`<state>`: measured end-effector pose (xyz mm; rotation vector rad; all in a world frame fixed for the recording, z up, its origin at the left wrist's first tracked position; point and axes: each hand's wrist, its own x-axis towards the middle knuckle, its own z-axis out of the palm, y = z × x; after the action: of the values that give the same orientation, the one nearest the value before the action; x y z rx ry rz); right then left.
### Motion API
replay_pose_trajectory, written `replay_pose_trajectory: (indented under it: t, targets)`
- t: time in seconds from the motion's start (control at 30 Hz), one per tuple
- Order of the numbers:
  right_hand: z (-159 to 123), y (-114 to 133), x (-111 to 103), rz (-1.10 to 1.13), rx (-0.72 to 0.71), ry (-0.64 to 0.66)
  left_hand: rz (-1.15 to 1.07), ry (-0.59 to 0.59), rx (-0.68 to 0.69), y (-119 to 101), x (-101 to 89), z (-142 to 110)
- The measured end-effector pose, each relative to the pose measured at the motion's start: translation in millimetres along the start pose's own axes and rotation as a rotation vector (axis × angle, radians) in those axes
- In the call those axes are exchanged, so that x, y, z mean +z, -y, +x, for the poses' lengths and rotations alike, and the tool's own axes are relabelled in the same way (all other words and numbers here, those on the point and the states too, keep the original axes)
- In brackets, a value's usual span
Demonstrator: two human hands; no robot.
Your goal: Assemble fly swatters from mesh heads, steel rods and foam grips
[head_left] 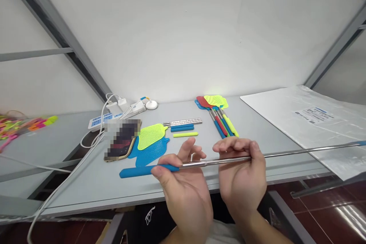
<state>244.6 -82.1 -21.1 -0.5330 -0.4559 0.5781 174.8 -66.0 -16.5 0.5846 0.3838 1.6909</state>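
Note:
An extended telescopic fly swatter (211,162) lies across both my hands, its metal rod running to the right. My left hand (190,192) pinches it where the blue grip meets the rod, thumb and index finger closed, other fingers curled loosely. My right hand (243,179) has thumb and fingers around the rod farther along. A blue piece at the rod's far end is cut off by the frame edge. Beyond my hands lie loose blue handles (182,128), a lime handle (185,134), metal rods (185,121), a lime swatter head (151,136) and blue swatter heads (151,153).
Several whole fly swatters (214,101) are piled at the back. A phone (122,141) sits left, near a power strip (100,121) with cables and a white round device (151,105). A white labelled package (286,110) covers the right side. Colourful items (25,126) lie far left.

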Motion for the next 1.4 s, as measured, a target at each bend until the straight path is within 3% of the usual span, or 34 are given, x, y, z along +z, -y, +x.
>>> replay_pose_trajectory:
  t: [0.23,0.37,0.47,0.53,0.7,0.83,1.0,1.17,1.27,1.4]
  targets:
    - [-7.4,5.5,2.9,-0.003,0.021,0.113,0.028,0.038,-0.030,-3.0,-6.3,-9.0]
    - [10.4,11.8,-6.7,-0.078,0.059,0.184,0.087,0.119,-0.089,-6.2,-11.6,-11.3]
    - [30.0,21.4,-19.0,-0.120,0.106,0.213,0.127,0.059,-0.104,-15.7,-20.6,0.4]
    - [42.1,29.6,-27.2,-0.091,0.098,0.151,0.153,-0.047,-0.057,-26.7,-30.0,14.5]
    - [62.4,45.8,-40.4,-0.003,-0.003,-0.159,0.229,-0.309,0.036,-62.1,-56.7,43.1]
    - [73.6,51.8,-45.2,0.057,-0.051,-0.327,0.188,-0.421,0.132,-82.7,-67.4,54.1]
    - [80.8,53.4,-49.3,0.176,0.011,-0.367,0.069,-0.433,0.109,-99.0,-77.2,71.5]
    - [73.5,44.3,-52.0,0.112,0.006,-0.303,-0.178,-0.283,0.015,-114.6,-89.7,90.0]
    - [64.0,35.9,-50.5,0.037,-0.081,-0.291,-0.226,-0.270,-0.002,-110.0,-82.9,96.9]
    - [44.2,22.3,-34.9,-0.014,-0.142,-0.257,-0.282,-0.267,-0.023,-81.4,-56.3,89.2]
